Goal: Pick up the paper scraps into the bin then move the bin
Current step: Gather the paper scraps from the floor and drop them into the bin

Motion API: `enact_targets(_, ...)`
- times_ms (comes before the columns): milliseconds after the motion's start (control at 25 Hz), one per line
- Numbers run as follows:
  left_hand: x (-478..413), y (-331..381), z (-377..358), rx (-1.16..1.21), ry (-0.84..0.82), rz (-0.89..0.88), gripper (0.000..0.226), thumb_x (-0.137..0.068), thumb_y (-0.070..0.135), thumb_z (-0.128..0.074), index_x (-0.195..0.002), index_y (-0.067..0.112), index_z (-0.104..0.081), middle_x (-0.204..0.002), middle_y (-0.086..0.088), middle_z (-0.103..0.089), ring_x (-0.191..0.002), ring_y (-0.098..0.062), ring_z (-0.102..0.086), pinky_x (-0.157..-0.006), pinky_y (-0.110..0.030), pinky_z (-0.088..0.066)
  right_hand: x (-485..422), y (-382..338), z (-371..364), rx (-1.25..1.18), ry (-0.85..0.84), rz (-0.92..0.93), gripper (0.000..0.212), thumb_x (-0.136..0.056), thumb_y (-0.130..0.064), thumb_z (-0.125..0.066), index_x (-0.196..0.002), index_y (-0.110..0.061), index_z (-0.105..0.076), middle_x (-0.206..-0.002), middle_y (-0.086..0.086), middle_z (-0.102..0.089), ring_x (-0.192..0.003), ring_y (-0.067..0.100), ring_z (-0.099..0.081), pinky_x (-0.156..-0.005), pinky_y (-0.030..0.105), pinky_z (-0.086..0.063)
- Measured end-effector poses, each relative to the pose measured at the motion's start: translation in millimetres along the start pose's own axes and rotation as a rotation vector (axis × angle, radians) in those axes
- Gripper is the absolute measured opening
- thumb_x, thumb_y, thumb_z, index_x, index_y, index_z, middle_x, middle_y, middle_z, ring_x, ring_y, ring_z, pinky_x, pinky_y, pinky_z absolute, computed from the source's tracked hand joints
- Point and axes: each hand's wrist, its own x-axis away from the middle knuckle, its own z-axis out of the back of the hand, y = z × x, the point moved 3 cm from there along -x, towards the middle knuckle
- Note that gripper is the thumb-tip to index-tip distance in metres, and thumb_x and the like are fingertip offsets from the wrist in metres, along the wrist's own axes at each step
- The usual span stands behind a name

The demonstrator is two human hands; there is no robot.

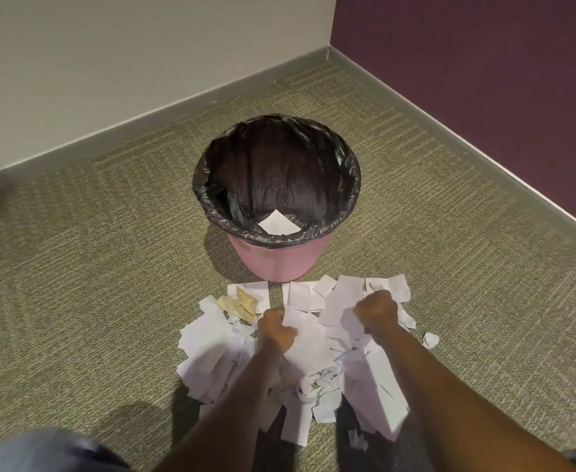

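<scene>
One white scrap [278, 223] in lined pink bin [273, 264], seemingly alone.

Room corner, 2 walls meeting at upper right. Left wall [109, 63]: off-white, plain, evenly lit. Right wall [484, 80]: dark purple, matte. Grey baseboard [143, 117] runs along the foot of both walls; a thin pale line follows it on the purple side. Floor is carpet [75, 233], olive-beige, with a short ribbed pattern whose grain changes direction between patches. Light is soft; a dim shadow lies on the carpet at lower left.
</scene>
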Motion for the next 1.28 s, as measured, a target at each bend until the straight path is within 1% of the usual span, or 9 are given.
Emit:
enact_targets(120, -8, -1, 1, -0.05, -0.063, 0.019, 0.043, -0.07, 0.007, -0.071, -0.11, -0.005, -0.06, -0.117, -0.02, -0.064, -0.112, -0.034, -0.06, -0.088, -0.039, -0.052, -3, -18, 28, 0.127, -0.028, 0.088, 0.019, -0.081, -0.012, -0.061, -0.097, -0.001, -0.064, -0.098, 0.019, -0.069, -0.091, 0.037, -0.07, -0.077, 0.042, -0.059)
enact_targets(320, 5, 35, -1, -0.234, -0.204, -0.076, 0.007, -0.078, 0.001, -0.061, -0.078, 0.007, -0.058, -0.086, -0.003, -0.057, -0.099, -0.022, -0.058, -0.069, -0.019, -0.043, 20, -69, 86, 0.223, -0.027, 0.175, 0.012, -0.087, 0.002, -0.064, -0.078, 0.004, -0.057, -0.073, 0.019, -0.061, -0.063, 0.035, -0.069, -0.062, 0.049, -0.062)
enact_targets(440, 13, 57, -4, -0.399, -0.261, -0.181, 0.04, -0.079, 0.005, -0.064, -0.119, 0.004, -0.059, -0.123, -0.013, -0.06, -0.114, -0.029, -0.059, -0.087, -0.028, -0.051, 43, -94, 122, 0.218, -0.093, 0.19, 0.01, -0.09, 0.003, -0.064, -0.093, 0.01, -0.058, -0.085, 0.023, -0.062, -0.069, 0.036, -0.068, -0.057, 0.044, -0.062)
enact_targets(600, 29, 94, -1, -0.463, -0.385, -0.303, 0.028, -0.076, -0.003, -0.068, -0.104, -0.002, -0.063, -0.101, -0.017, -0.066, -0.075, -0.026, -0.066, -0.047, -0.025, -0.045, 89, -131, 178, 0.227, -0.179, 0.246, 0.01, -0.09, 0.001, -0.066, -0.09, 0.009, -0.059, -0.082, 0.021, -0.061, -0.064, 0.03, -0.064, -0.038, 0.03, -0.055)
enact_targets(720, 42, 118, 8, -0.505, -0.454, -0.398, 0.012, -0.078, 0.001, -0.072, -0.086, 0.0, -0.064, -0.072, -0.02, -0.061, -0.05, -0.017, -0.044, -0.043, -0.02, -0.033, 132, -155, 226, 0.237, -0.076, 0.418, 0.011, -0.086, -0.002, -0.072, -0.085, 0.007, -0.067, -0.079, 0.02, -0.066, -0.062, 0.029, -0.065, -0.044, 0.033, -0.057)
enact_targets(840, 62, 134, 13, -0.631, -0.57, -0.541, 0.036, -0.081, 0.017, -0.074, -0.112, 0.003, -0.064, -0.099, -0.016, -0.065, -0.069, -0.018, -0.048, -0.051, -0.022, -0.033, 168, -168, 253, 0.244, -0.048, 0.601, 0.017, -0.082, -0.013, -0.078, -0.079, 0.002, -0.072, -0.076, 0.021, -0.071, -0.069, 0.037, -0.068, -0.064, 0.044, -0.059)
enact_targets(960, 81, 145, 23, -0.661, -0.679, -0.623, 0.024, -0.082, 0.019, -0.073, -0.104, 0.012, -0.067, -0.085, 0.003, -0.055, -0.068, -0.015, -0.045, -0.052, -0.022, -0.034, 170, -180, 244, 0.125, -0.09, 0.682, 0.023, -0.081, -0.024, -0.08, -0.081, -0.001, -0.074, -0.078, 0.019, -0.075, -0.075, 0.041, -0.072, -0.076, 0.058, -0.058)
enact_targets(1080, 104, 165, 60, -0.613, -0.771, -0.695, 0.021, -0.079, 0.006, -0.075, -0.1, 0.003, -0.072, -0.086, -0.003, -0.067, -0.068, -0.013, -0.058, -0.058, -0.019, -0.047, 156, -190, 222, -0.145, -0.093, 0.655, 0.021, -0.087, -0.015, -0.074, -0.091, 0.006, -0.071, -0.076, 0.016, -0.072, -0.054, 0.02, -0.068, -0.052, 0.032, -0.058)
enact_targets(1280, 132, 211, 186, -0.556, -0.589, -0.776, 0.019, -0.08, 0.004, -0.073, -0.099, 0.006, -0.075, -0.08, 0.001, -0.076, -0.076, -0.016, -0.074, -0.065, -0.039, -0.061, 132, -200, 191, -0.426, 0.001, 0.63, 0.016, -0.091, -0.012, -0.069, -0.096, 0.004, -0.069, -0.089, 0.014, -0.072, -0.064, 0.018, -0.065, -0.049, 0.026, -0.054)
